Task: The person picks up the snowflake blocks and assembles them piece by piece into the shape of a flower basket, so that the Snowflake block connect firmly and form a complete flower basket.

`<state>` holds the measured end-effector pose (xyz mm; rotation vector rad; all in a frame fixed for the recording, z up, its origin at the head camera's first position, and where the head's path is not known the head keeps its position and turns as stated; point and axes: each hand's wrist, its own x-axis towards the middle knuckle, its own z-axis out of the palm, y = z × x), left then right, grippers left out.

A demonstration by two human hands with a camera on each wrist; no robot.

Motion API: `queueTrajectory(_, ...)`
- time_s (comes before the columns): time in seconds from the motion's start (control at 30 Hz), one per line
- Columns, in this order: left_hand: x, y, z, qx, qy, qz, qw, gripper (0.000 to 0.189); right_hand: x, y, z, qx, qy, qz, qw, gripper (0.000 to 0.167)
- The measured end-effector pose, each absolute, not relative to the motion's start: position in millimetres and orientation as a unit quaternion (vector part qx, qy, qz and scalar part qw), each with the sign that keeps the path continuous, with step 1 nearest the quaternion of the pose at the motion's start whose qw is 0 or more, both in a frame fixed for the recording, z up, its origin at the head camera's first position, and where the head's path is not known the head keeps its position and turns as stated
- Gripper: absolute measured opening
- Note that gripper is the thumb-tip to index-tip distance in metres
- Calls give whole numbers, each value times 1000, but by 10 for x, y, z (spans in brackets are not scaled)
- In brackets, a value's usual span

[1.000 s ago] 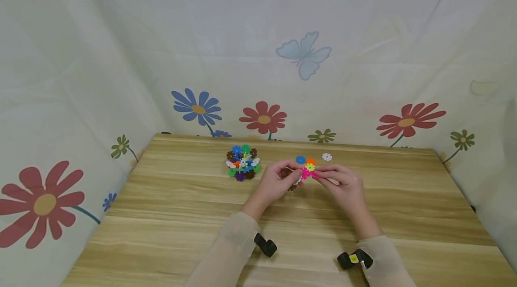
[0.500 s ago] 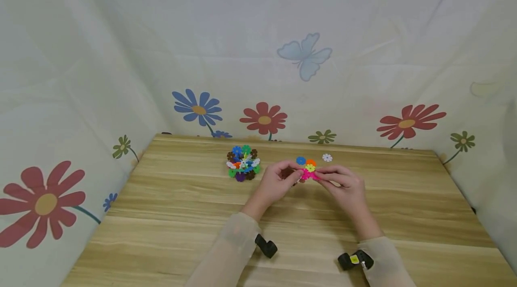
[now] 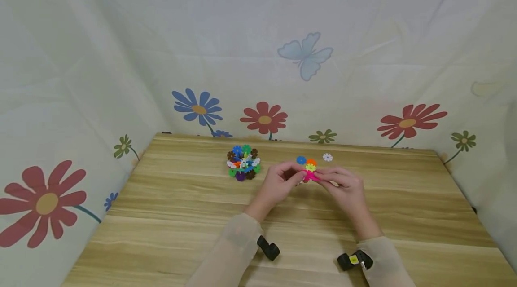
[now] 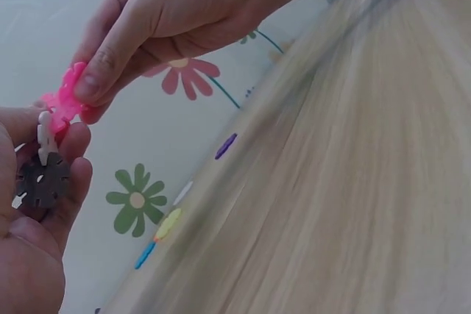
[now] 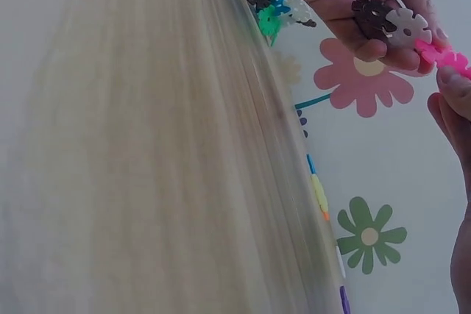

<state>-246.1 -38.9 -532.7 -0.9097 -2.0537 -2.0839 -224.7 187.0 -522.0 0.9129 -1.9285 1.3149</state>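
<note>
Both hands meet over the table at flower-shaped plastic interlocking discs. My left hand [image 3: 280,183] holds a short linked cluster: a dark brown disc [image 4: 43,182], a white disc [image 5: 408,29] and bright pink at its end. Between thumb and fingers, my right hand [image 3: 343,186] pinches a pink disc [image 4: 68,101] against that end. In the pink area there look to be two discs touching; how far they are slotted together I cannot tell. Fingers hide most of the cluster in the head view.
A many-coloured ball of joined discs [image 3: 243,163] stands left of the hands. Behind them lie loose discs: blue [image 3: 301,160], orange [image 3: 311,161], yellow [image 3: 310,167] and white [image 3: 327,157]. A purple disc [image 4: 226,146] shows in the left wrist view. A flowered curtain [image 3: 355,76] surrounds the wooden table [image 3: 181,215].
My left hand has shifted slightly right and turned, so the brown and white discs show less. The pink discs are closer together. My right hand has barely moved.
</note>
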Motion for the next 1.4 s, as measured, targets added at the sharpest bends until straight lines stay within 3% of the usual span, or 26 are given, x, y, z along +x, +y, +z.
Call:
queueTrajectory(0.27, -2427, -353, -5330, -270, -670, -691, -17, 12, -2244, 1858, -5245, 320, -748, 508, 280, 36)
queueTrajectory(0.47, -2437, -335, -5337, -226, -678, -693, -90, 28, -2249, 1834, -5239, 308, -763, 501, 268, 32)
queueTrajectory(0.77, -2480, -347, -5385, -190, -719, -660, -100, 40, -2352, 2262, -5382, 93, -864, 463, 175, 24)
queueTrajectory(1.03, -2484, -371, -5420, -188, -704, -678, -101, 30, -2400, 2487, -5451, 46, -891, 439, 109, 41)
queueTrajectory(1.4, -2507, -403, -5460, -192, -689, -690, -109, 30, -2389, 2519, -5461, 8, -920, 386, 66, 37)
